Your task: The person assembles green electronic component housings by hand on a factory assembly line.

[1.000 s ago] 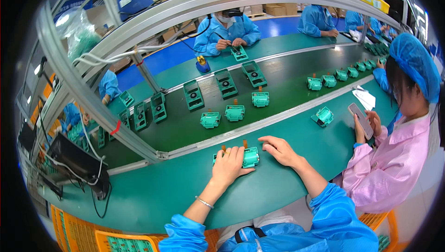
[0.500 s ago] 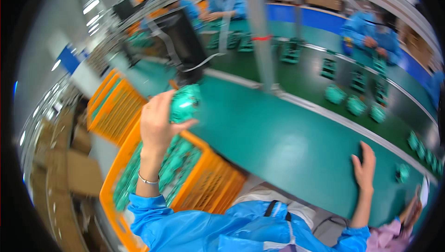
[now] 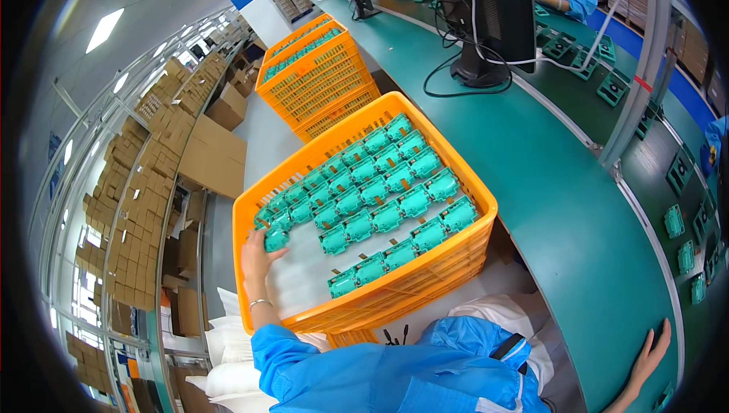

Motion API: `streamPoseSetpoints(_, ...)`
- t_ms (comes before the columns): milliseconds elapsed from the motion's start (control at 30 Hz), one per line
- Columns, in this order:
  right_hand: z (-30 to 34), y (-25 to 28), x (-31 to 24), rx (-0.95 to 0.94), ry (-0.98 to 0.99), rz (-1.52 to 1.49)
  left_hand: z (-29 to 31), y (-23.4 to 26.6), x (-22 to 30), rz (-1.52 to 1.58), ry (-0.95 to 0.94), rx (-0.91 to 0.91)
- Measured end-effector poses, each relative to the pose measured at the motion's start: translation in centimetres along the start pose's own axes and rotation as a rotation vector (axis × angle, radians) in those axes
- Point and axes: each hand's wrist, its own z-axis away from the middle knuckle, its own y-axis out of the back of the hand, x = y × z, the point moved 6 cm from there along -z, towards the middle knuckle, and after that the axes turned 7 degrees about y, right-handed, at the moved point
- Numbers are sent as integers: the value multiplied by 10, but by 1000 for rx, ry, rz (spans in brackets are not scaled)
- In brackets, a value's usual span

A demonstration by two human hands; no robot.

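My left hand [image 3: 257, 258] reaches inside an orange plastic crate [image 3: 437, 272] and grips a green plastic housing [image 3: 276, 240] at the crate's left side. The held housing is close to the end of the rows of similar green housings [image 3: 387, 215], which lie on a pale sheet [image 3: 300, 280] in the crate. On the far right, my right hand [image 3: 651, 356] rests by the edge of the green workbench [image 3: 566, 261], fingers stretched out and nothing in them.
A stack of orange crates [image 3: 319, 75] with green parts stands farther back. On the bench is a black monitor [image 3: 493, 14] with loose cables. A metal post [image 3: 642, 86] rises beside the conveyor, which carries more green parts. Shelves of cardboard boxes [image 3: 137, 246] line the left.
My view has swung left toward the crate. My left hand has carried the green housing from above the bench edge down into the crate. My right hand remains by the bench.
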Motion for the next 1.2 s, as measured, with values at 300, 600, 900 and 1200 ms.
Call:
streamPoseSetpoints(300, 2, 0, 6, -7, -24, 5, -21, -36, 48, 0, -109, -96)
streamPoseSetpoints(600, 2, 2, 7, -21, -23, 32, -17, -54, 51, 74, -64, -133)
streamPoseSetpoints(900, 1, 1, 1, -25, -16, 40, -21, -81, 42, 155, -83, -206)
streamPoseSetpoints(1200, 5, 7, -9, 8, -97, 48, -12, -88, 51, 91, -176, -191)
